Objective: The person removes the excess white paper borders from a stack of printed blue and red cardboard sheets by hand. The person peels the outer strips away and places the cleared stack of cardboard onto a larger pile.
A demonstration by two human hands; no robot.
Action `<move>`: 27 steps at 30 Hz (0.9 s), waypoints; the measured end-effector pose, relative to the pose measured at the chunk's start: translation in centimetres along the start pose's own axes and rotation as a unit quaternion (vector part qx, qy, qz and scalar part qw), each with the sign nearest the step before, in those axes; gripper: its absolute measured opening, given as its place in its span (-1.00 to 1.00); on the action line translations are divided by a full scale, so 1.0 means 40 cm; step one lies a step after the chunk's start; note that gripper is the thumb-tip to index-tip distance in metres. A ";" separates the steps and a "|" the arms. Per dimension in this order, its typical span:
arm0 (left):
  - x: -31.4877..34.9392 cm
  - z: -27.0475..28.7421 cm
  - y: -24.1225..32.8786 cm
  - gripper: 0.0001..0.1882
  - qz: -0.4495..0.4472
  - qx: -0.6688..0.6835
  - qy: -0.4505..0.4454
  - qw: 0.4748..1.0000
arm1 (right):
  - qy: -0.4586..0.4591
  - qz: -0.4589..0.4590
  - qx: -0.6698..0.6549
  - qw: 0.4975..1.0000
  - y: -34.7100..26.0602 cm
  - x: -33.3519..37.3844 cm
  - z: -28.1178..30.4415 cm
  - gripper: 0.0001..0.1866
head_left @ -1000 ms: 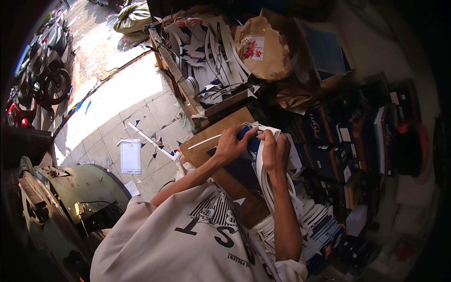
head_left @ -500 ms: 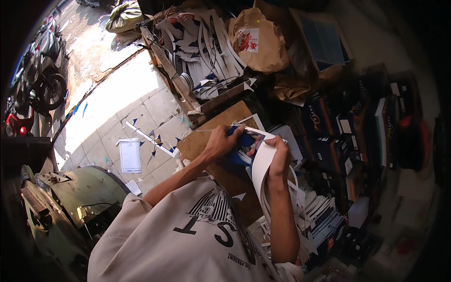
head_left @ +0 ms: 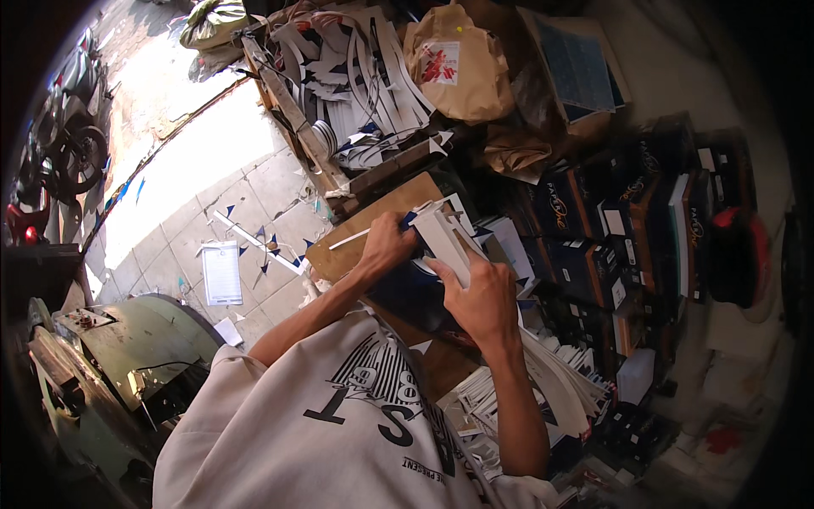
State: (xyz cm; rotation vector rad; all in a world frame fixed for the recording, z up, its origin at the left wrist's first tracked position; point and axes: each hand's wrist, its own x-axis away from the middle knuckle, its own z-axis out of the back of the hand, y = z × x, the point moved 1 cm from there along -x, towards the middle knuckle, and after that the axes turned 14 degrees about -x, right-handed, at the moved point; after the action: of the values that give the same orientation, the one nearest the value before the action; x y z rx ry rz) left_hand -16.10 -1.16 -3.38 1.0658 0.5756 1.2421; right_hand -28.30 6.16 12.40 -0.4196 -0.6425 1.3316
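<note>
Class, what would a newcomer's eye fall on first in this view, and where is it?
Probably the white strips in the right hand, near the centre. Then the bulky brown package at the top, right of centre, and the glaring sunlit floor at upper left, with motorbikes near the left edge.

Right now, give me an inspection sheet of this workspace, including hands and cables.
Surface: brown board under the hands, partly covered.
Work items: white paper bundle.
Clutter: paper scraps on tiled floor; offcuts heaped in wooden crate.
Hands: right hand grips the bundle; left hand curled beside it, grip hidden.
Cables: possible thin cord on green machine.
Surroundings: dark boxes at picture right, motorcycles upper left.
</note>
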 end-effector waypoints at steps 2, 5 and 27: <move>0.019 0.014 0.005 -0.59 0.063 -0.027 -0.029 0.997 | -0.008 -0.024 -0.052 0.998 0.021 -0.042 0.035 -0.54; 0.063 0.055 0.008 -0.43 0.105 -0.037 -0.064 0.992 | -0.058 -0.090 -0.110 0.988 0.055 -0.121 0.058 -0.53; 0.173 0.140 -0.045 0.01 -0.159 0.176 -0.307 0.922 | -0.128 -0.221 -0.143 0.956 0.067 -0.054 0.114 -0.34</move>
State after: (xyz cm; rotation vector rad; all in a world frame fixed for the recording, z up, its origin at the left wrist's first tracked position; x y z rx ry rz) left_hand -8.65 3.56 -1.27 1.5125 0.4619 0.4761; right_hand -33.52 4.26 13.78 -0.3112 -1.0855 0.8723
